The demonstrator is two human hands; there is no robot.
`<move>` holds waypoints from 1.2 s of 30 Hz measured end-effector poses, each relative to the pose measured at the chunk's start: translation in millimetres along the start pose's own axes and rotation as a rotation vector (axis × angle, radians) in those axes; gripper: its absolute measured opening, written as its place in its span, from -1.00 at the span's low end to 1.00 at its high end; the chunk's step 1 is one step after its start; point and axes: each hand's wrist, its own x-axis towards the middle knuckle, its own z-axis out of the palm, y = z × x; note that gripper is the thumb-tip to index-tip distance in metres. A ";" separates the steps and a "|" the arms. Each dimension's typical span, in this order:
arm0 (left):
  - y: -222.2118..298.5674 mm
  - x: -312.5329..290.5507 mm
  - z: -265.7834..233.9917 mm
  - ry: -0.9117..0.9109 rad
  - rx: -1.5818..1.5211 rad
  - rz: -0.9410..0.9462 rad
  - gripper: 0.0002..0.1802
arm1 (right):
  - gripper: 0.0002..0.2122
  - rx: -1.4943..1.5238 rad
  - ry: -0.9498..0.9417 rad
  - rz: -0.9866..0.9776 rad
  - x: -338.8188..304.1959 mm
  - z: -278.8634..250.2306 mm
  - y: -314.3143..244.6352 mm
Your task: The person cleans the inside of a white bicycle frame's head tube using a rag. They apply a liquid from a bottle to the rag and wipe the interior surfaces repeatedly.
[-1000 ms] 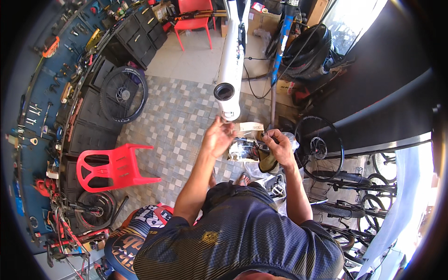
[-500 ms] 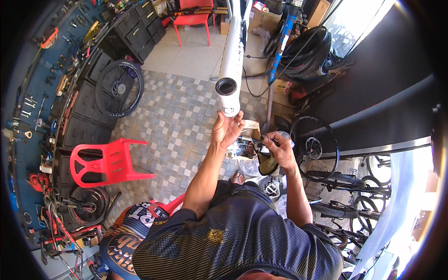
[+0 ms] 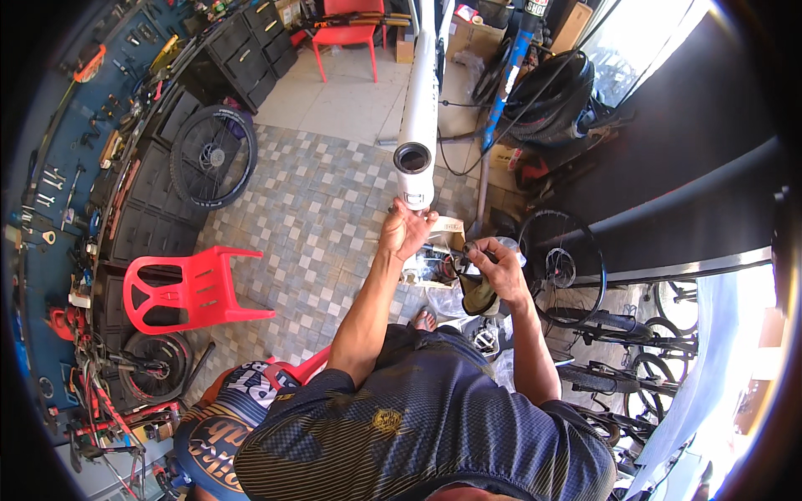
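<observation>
**Left hand under the frame's head tube, right hand holding a rag just beside it**

Hands sit close together in front of the chest. The left hand (image 3: 407,231) is raised with its fingers curled up against the lower end of the white bicycle frame (image 3: 420,100), touching the short head tube (image 3: 413,175) from below. The right hand (image 3: 494,267) is lower and to the right, closed around a crumpled olive rag (image 3: 477,294), with a thin dark ring-like part pinched at its fingertips; what that part is cannot be told.

The frame's long tube runs away from the person, up the picture toward the red chair (image 3: 347,32) at the far wall, so its long axis points nearly straight ahead. Its near end, with the open dark bore of the head tube, lies directly above the left hand and up and to the left of the right hand. The left hand is clearly the nearer one, already in contact; the right is near but apart. Beneath both hands, a torn package (image 3: 430,267) lies on the tiled floor (image 3: 309,209).
</observation>
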 end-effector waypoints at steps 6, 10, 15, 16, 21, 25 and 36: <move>6.9 -16.1 19.7 0.193 0.073 0.007 -0.75 | -0.82 0.014 -0.003 -0.015 -1.7 1.9 -4.1; 9.3 -21.9 24.9 0.241 0.075 -0.011 -0.70 | -0.82 -0.064 0.022 0.037 3.3 3.7 5.3; 6.7 -20.4 13.9 0.267 0.059 -0.022 -0.72 | -0.83 -0.093 0.048 0.011 9.1 12.6 7.7; 6.7 -20.0 14.2 0.254 0.059 -0.018 -0.72 | -0.83 -0.112 0.036 0.016 9.3 13.9 2.2; 3.4 -13.6 15.3 0.335 0.025 -0.013 -0.77 | -0.84 -0.024 0.012 0.028 11.9 11.3 3.9; 0.2 0.7 -2.0 0.362 0.250 0.017 -0.75 | -0.81 -0.049 0.005 0.058 10.6 4.7 4.4; 7.4 21.4 4.3 0.327 0.461 -0.025 -0.62 | -0.81 -0.079 0.108 -0.046 7.5 -10.3 15.6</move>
